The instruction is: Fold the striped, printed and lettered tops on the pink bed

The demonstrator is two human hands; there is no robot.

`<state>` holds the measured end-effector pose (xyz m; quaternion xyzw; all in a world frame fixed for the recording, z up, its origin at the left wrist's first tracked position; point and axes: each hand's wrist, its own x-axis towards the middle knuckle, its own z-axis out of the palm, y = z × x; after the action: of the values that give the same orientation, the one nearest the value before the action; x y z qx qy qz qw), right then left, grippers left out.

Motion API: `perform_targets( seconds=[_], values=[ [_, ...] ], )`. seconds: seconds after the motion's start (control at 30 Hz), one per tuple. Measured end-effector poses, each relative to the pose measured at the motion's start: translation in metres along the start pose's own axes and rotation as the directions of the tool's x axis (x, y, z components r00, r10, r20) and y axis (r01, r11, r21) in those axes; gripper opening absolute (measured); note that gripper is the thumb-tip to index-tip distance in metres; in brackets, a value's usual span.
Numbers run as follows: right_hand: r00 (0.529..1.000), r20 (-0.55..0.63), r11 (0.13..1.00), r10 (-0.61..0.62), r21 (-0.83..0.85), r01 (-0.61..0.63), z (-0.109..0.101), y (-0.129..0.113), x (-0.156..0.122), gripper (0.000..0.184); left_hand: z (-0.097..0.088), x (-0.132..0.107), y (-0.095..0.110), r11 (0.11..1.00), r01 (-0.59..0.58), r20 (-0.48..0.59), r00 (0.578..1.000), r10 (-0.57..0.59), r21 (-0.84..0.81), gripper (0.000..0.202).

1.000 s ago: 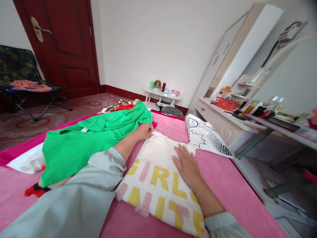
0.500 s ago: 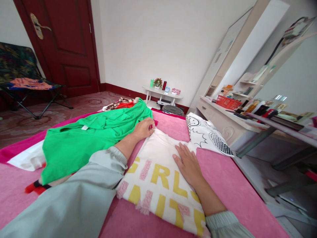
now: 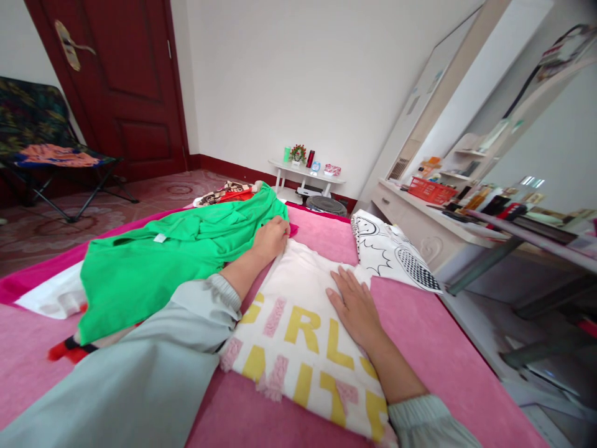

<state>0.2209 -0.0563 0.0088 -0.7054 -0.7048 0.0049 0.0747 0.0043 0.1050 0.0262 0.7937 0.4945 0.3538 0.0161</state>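
Observation:
A white T-shirt (image 3: pixel 298 280) with yellow and pink lettering lies folded in front of me on the pink bedspread (image 3: pixel 420 336). My left hand (image 3: pixel 273 238) is closed at the shirt's far left edge, fingers curled in on the fabric; the fingertips are partly hidden. Flat on the right side of the shirt rests my right hand (image 3: pixel 353 305), its fingers spread and nothing in its grip. A green garment (image 3: pixel 153 274) with a small white tag is spread to the left, close to my left forearm. Beyond my right hand lies a white cloth (image 3: pixel 389 252) with black drawings.
Patterned clothing (image 3: pixel 228 194) is heaped at the bed's far left. A low white shelf (image 3: pixel 305 171) stands against the wall. On the right is a dressing table (image 3: pixel 420 218) with a red basket (image 3: pixel 431 190) and bottles. A folding chair (image 3: pixel 60 155) stands near the door.
My left hand has shifted slightly left and its fingers have curled further in; the shirt's far left corner lies flatter. My right hand stays in place.

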Motion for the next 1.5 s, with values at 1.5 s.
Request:
perform_targets(
  seconds=[1.5],
  values=[
    [0.838,-0.507,0.929,0.203,0.369,-0.001,-0.005,0.038,0.009,0.032,-0.014,-0.052,0.022,0.929,0.349,-0.063,0.931,-0.359,-0.126,0.02]
  ],
)
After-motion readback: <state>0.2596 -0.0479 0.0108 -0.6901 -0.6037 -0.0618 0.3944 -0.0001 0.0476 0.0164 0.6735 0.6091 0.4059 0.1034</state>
